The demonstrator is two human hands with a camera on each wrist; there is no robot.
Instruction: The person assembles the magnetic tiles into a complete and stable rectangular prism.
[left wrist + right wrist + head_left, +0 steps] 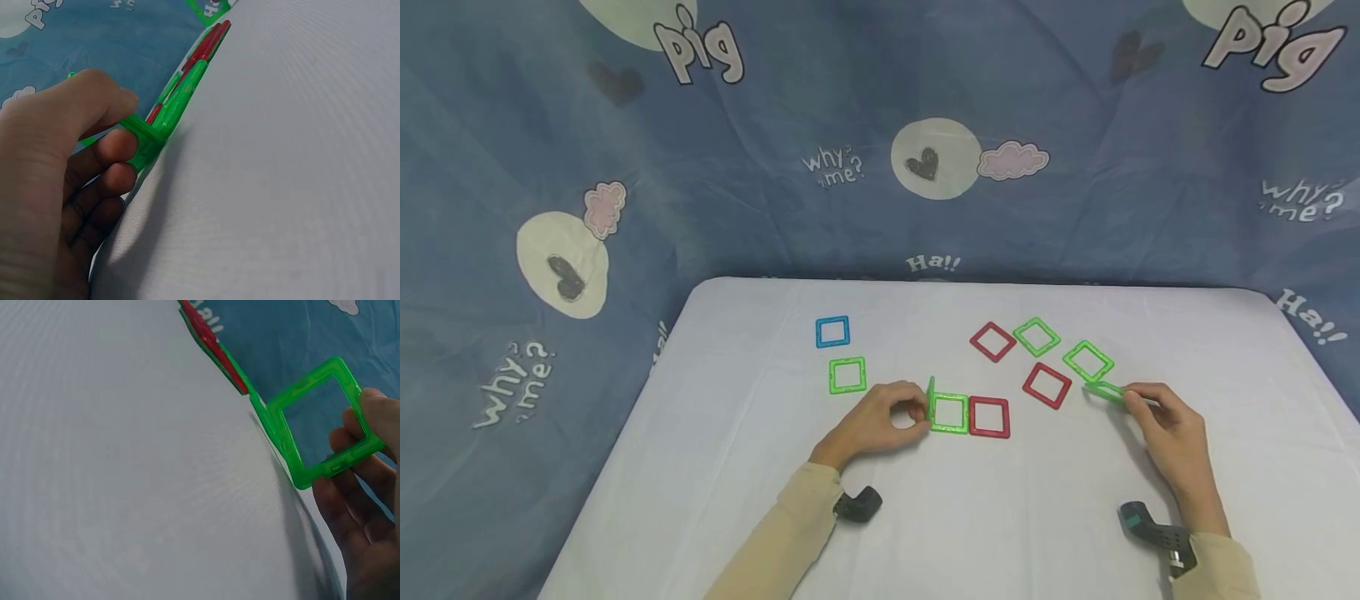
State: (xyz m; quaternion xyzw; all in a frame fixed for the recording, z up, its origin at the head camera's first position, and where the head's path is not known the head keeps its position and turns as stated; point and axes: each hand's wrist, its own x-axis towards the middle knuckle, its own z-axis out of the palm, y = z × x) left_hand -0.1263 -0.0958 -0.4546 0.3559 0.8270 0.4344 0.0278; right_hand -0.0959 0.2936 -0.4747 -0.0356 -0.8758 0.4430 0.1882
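In the head view my left hand (867, 421) pinches a green square magnetic tile (931, 402) standing on edge. That tile meets the left side of a flat green tile (950, 430), and a red tile (989, 434) lies against the flat one's right side. Over on the right, my right hand (1176, 437) pinches another green tile (1107, 396) by its edge, tilted off the table. The right wrist view shows this open-framed tile (287, 432) between thumb and fingers. In the left wrist view, fingertips cover part of the upright tile (145, 134).
A blue tile (832, 344) and a green tile (847, 389) lie at the left. Two red tiles, one at the back (981, 347) and one nearer (1040, 399), lie beside two green tiles, left (1026, 342) and right (1077, 367). A white cloth (737, 400) covers the table.
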